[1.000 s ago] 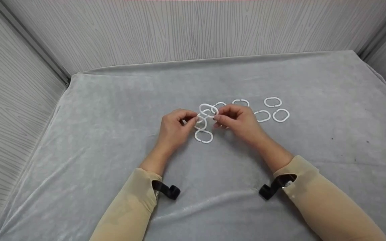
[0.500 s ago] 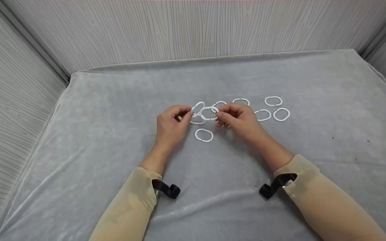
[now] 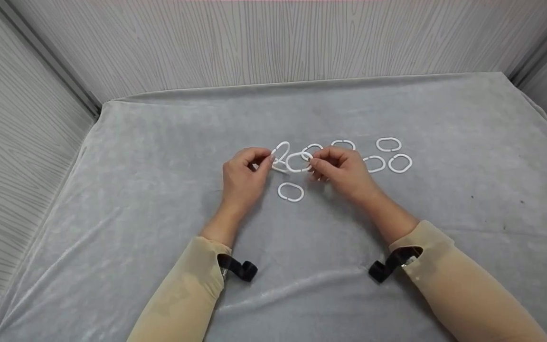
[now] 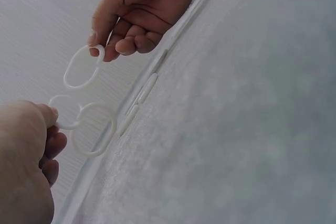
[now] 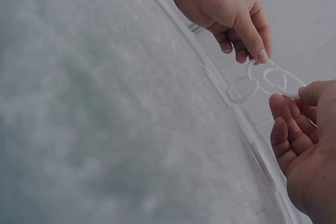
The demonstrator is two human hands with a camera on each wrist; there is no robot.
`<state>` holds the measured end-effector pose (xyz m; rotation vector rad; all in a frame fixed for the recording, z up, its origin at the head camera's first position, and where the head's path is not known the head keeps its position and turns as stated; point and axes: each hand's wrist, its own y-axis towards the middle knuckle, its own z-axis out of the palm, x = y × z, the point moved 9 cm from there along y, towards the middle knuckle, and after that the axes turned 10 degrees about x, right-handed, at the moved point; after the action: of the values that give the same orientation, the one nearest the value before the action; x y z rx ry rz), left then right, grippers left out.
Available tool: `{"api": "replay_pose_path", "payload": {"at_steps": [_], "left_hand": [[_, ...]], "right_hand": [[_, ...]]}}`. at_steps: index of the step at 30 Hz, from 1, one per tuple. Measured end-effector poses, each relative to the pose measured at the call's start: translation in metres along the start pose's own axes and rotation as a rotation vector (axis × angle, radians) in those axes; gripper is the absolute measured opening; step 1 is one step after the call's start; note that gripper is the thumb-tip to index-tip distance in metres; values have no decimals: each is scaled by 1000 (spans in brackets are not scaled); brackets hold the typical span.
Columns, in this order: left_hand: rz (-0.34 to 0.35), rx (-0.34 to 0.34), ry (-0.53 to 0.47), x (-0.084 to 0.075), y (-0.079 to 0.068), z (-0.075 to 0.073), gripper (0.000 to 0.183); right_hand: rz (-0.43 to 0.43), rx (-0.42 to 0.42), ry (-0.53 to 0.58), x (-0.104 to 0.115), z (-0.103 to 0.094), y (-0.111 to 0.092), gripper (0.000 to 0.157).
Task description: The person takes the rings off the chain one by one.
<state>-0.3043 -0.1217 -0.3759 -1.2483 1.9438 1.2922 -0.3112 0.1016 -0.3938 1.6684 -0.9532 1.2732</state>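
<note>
My left hand pinches a white oval split link between thumb and index finger. Looped through that link is a second one, the hanging link, which dangles below the fingertips. Thumb and index finger of my right hand pinch the end of another white oval link, its small gap showing on the near side in the head view. The left wrist view shows this right-hand link apart from the joined pair. Just in front of both hands lies a loose link on the cloth.
Behind and beside my right hand several more white links lie flat, among them a far-right link and a nearer link. A wrinkled grey cloth covers the table. A wood-grain panel stands behind it.
My left hand has shifted slightly left and away from me, lifting the joined links off the lower loose one. The right-hand link has turned from slanted to nearly level.
</note>
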Motion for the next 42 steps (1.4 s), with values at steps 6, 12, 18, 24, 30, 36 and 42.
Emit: {"api": "replay_pose_path", "payload": {"at_steps": [6, 12, 18, 24, 30, 36, 42], "left_hand": [[3, -8, -2, 0, -1, -1, 6], [18, -40, -1, -1, -1, -3, 6], [27, -61, -9, -3, 0, -7, 5], [15, -50, -19, -3, 0, -6, 6], [5, -37, -31, 1, -1, -3, 5], [-8, -37, -32, 3, -3, -3, 6], [9, -36, -26, 0, -1, -3, 8]], "right_hand": [[8, -17, 0, 0, -2, -1, 14], [18, -19, -14, 1, -3, -1, 13], [13, -17, -24, 4, -3, 1, 15], [17, -8, -44, 4, -2, 1, 15], [19, 24, -72, 7, 0, -1, 18], [63, 73, -139, 8, 0, -5, 19], [100, 111, -190, 6, -8, -10, 18]]}}
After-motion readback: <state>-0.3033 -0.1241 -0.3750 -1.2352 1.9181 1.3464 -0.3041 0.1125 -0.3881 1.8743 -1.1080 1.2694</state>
